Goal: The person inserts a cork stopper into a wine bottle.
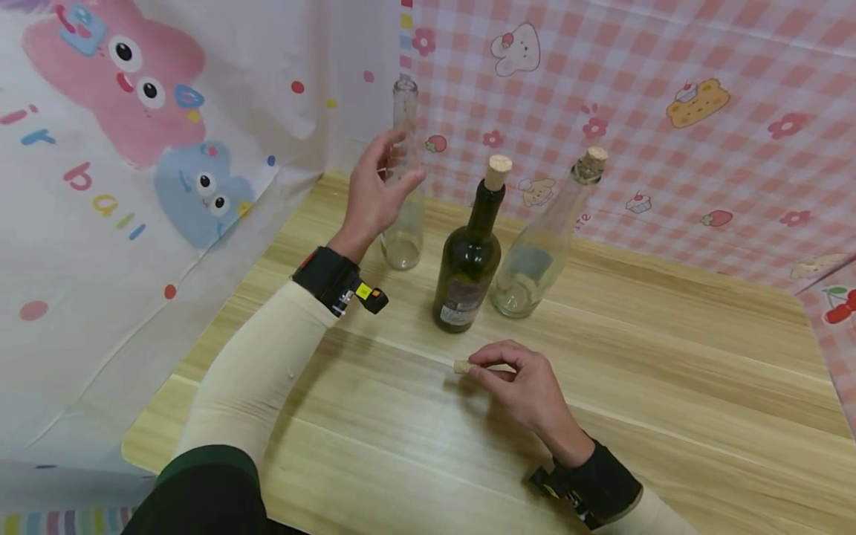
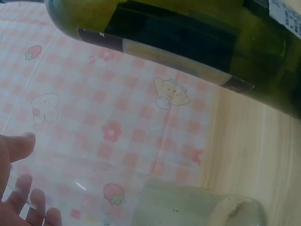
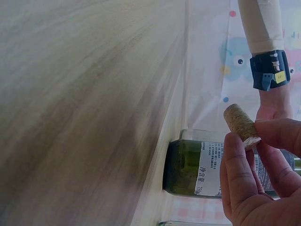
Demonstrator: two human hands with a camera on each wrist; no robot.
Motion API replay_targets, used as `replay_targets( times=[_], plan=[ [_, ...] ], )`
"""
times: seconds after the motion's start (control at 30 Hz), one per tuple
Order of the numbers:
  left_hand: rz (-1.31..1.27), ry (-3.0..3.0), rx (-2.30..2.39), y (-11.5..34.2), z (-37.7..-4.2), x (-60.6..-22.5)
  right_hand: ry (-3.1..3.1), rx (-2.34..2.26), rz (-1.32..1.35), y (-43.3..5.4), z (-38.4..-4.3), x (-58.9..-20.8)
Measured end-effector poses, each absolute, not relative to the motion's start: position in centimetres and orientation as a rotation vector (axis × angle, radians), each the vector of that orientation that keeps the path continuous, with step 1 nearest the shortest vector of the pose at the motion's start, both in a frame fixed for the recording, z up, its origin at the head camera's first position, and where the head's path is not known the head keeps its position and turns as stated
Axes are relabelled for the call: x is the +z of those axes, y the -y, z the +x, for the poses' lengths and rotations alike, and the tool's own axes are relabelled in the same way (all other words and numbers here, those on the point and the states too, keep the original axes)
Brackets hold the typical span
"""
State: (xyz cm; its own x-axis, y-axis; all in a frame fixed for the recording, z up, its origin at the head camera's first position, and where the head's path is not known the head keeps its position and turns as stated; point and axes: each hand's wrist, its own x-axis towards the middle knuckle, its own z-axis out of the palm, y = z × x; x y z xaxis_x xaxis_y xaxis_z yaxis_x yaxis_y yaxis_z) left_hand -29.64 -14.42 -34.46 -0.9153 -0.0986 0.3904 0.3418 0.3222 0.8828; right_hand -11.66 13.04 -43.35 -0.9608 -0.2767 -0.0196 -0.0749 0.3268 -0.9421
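My left hand is beside the upper part of a clear glass bottle, which has no stopper in its mouth. In the left wrist view, the thumb stands well apart from the fingers; whether they touch the glass I cannot tell. My right hand pinches a small cork between thumb and fingertips, just above the table. The same cork appears tilted in the right wrist view. Between the hands stands a dark green bottle with a cork sticking out of its neck.
Right of the green bottle, a second clear bottle has a cork in its mouth. All three bottles stand on a wooden table. A checked pink cloth hangs behind, and a white printed sheet hangs on the left.
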Motion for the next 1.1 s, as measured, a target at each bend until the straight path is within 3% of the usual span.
replay_targets(
  times=[1.1],
  plan=[
    [-0.225,2.264,-1.615,14.8,-26.5,-34.5,-2.398,-1.699,-0.316,-12.7,-11.2,-43.5]
  ],
)
